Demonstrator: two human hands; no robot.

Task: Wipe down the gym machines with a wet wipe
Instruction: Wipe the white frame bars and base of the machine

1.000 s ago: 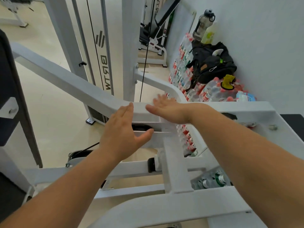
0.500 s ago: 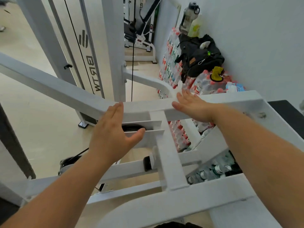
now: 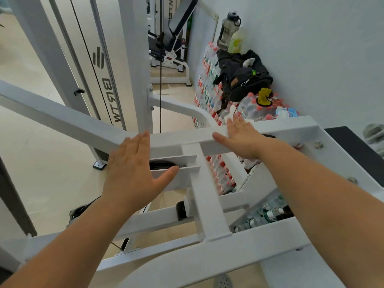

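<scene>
A white gym machine frame fills the head view, its top crossbar (image 3: 178, 140) running from upper left to right. My right hand (image 3: 242, 138) lies flat on that bar with straight fingers, pressing a white wet wipe (image 3: 231, 113) whose edge sticks out past the fingertips. My left hand (image 3: 134, 165) rests flat against the near side of the same bar, left of the centre post (image 3: 207, 196), fingers straight and thumb spread. It holds nothing.
Stacked packs of water bottles (image 3: 209, 94) line the white wall on the right, with a black bag (image 3: 243, 73), a large jug (image 3: 227, 28) and a pale bottle (image 3: 236, 40) on top. A white weight-stack tower (image 3: 108, 59) and a black cable (image 3: 160, 63) stand behind.
My right hand has slid to the right along the top bar with the wipe under it. My left hand has stayed on the bar's left part.
</scene>
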